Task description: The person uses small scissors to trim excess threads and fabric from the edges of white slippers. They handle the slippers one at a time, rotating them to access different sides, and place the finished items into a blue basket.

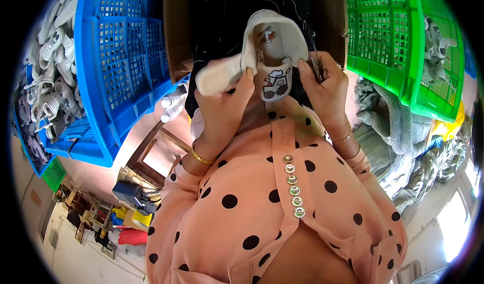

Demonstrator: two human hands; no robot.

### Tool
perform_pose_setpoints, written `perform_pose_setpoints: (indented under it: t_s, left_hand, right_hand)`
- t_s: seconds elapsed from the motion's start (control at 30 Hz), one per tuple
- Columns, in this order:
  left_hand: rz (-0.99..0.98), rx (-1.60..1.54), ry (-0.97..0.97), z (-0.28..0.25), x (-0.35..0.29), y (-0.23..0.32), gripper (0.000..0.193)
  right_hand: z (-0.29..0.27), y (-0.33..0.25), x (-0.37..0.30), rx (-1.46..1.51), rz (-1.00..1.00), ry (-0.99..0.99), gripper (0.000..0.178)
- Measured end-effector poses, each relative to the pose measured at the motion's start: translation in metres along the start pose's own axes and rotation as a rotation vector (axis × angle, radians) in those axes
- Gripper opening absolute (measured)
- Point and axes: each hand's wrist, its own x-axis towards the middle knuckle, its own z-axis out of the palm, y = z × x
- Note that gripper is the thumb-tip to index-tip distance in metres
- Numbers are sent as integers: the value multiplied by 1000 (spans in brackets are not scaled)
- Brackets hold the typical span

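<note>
A small white shoe (276, 84) with a cartoon print hangs between my two hands, its opening facing up and showing a printed insole (268, 38). My left hand (224, 102) is closed, thumb pressed on the shoe's left edge. A pale, rounded flap (218, 76) sticks out over the left fingers, blurred; whether it belongs to the shoe I cannot tell. My right hand (325, 84) pinches the shoe's right edge between thumb and fingers. A thin dark metal tool (316, 67) shows by the right fingers, its kind unclear.
A cardboard box (177, 32) stands open around my dark-clothed lap. On the left, a blue plastic crate (121, 72) stands beside a heap of white shoe pieces (53, 57). Green crates (383, 42) stand on the right, above grey bundled sacks (385, 117).
</note>
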Motion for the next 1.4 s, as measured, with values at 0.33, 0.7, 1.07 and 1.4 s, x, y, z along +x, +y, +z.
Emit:
perform_pose_setpoints:
  t_s: [0.33, 0.7, 1.07, 1.4]
  left_hand:
    - [196, -189, -175, -36, 29, 22, 73]
    - [582, 511, -293, -12, 60, 28, 6]
    - [17, 179, -463, -29, 22, 8, 13]
    - [-78, 112, -683, -34, 33, 29, 24]
  right_hand:
    - [-16, 9, 39, 96, -133, -98, 16]
    - [-24, -37, 70, -145, -527, -412, 30]
    - [-5, -25, 34, -58, -297, -527, 14]
    - [-15, -9, 16, 77, -174, -560, 16]
